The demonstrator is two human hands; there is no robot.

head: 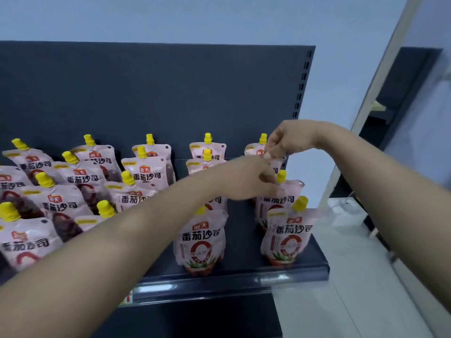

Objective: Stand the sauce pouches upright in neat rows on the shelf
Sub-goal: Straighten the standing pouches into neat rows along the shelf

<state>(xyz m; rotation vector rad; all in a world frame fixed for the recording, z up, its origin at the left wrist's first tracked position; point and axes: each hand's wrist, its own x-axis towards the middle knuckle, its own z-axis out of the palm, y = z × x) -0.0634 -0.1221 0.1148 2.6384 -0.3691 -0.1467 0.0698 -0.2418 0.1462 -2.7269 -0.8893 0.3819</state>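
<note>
Both hands are working at the far right column of the shelf [244,269], so the step in hand looks like straightening a pouch near the back of that column. The right hand [285,140] reaches over from above with its fingers pinched narrowly on the top edge of a rear pouch [253,150], just beside its yellow cap. The left hand [253,179] crosses in front, closed loosely against the next pouch forward [285,193], by its cap; whether it truly grips that pouch or only steadies it I cannot tell, since the picture is blurred there.

The next move, as I judge it, calls for settling the pinched pouch squarely on its base, facing forward and in line with the ones ahead of it, then letting go gently so that it does not topple.

Counted by caps and visible bodies, about seventeen pink pouches show (those at the left edge are cut off, so the count is rough). They stand in five columns; the left ones are crowded and leaning, the two right ones are sparser and upright, each with a front pouch [286,236] near the shelf's lip
</note>
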